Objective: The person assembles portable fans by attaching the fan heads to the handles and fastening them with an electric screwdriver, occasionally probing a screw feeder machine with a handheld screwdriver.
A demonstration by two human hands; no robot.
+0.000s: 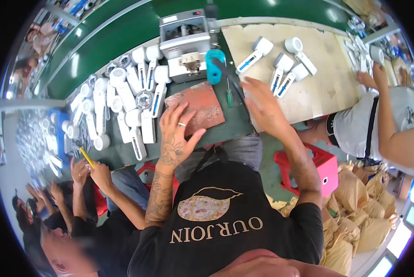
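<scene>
My left hand (177, 131) rests with fingers spread on a worn reddish-brown square plate (202, 108); it holds nothing, and a ring is on one finger. My right hand (264, 106), slightly blurred, hovers with fingers loosely stretched out by the near-left edge of a beige board (324, 92). Close to its fingertips runs a dark strip-like thing (227, 71) from a teal holder (215, 69); whether they touch I cannot tell. A green-handled screwdriver (229, 99) lies between the hands. On the board, beyond my right hand, are several white shower heads (283, 62) with blue strips in their handles.
More white shower heads (119, 83) crowd the bench at left. A grey metal machine (186, 44) stands at the back. At left, a co-worker's hand (100, 177) grips a yellow-handled tool (84, 154). Another person's hands (373, 78) are at right, above a red stool (320, 168) and brown sacks (354, 207).
</scene>
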